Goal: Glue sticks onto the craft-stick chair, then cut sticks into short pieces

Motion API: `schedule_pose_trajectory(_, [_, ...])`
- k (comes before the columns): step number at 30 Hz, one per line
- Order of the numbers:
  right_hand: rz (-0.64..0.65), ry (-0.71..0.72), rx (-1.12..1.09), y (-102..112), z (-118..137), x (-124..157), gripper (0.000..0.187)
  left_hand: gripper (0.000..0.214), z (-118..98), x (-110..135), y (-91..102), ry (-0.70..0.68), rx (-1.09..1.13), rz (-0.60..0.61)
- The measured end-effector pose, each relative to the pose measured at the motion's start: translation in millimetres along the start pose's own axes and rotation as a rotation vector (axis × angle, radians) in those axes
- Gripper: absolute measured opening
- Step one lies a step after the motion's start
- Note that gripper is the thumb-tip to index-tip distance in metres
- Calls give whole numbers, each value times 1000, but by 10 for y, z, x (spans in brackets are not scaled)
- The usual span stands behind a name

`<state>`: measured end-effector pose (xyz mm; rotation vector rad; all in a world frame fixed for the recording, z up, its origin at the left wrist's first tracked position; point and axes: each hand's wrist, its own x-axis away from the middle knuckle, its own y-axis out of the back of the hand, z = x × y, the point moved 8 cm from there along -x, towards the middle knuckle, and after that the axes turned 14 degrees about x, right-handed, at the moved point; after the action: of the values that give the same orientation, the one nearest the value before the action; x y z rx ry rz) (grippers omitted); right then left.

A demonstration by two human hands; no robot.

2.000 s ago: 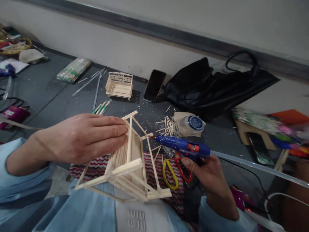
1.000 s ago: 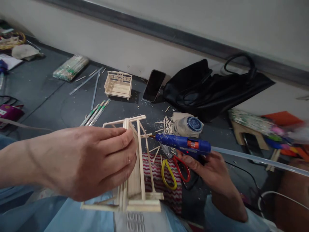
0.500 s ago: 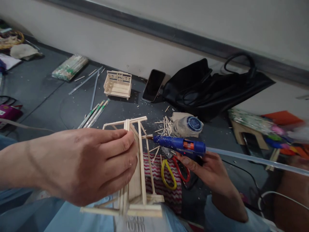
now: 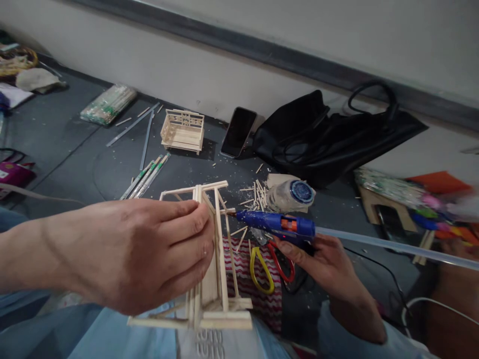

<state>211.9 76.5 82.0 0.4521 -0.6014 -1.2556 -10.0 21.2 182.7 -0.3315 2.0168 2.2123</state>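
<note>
A small frame of pale wooden sticks stands tilted in front of me, low in the view. Closed around its upper left side is my left hand, whose thumb is hidden. My right hand grips a blue hot glue gun from below, its handle mostly hidden. The gun's tip is at a short stick near the frame's upper right; whether it touches cannot be made out. From the gun's back a long clear glue stick runs to the right. Scissors with yellow and red handles lie below the gun.
A finished-looking miniature stick bench stands at the back beside a phone. Right of them lies a black bag. Cut sticks surround a blue-capped jar. Packed sticks lie back left. A cable trails right.
The glue gun and my right hand have shifted very slightly left and down. The lower end of the stick frame has moved up a little. Both holds are unchanged.
</note>
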Motion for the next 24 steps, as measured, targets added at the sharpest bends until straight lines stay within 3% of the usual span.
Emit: schedule_pose_trajectory(24, [27, -14, -49, -12, 52, 50, 34, 35, 2, -9, 86, 66, 115, -44])
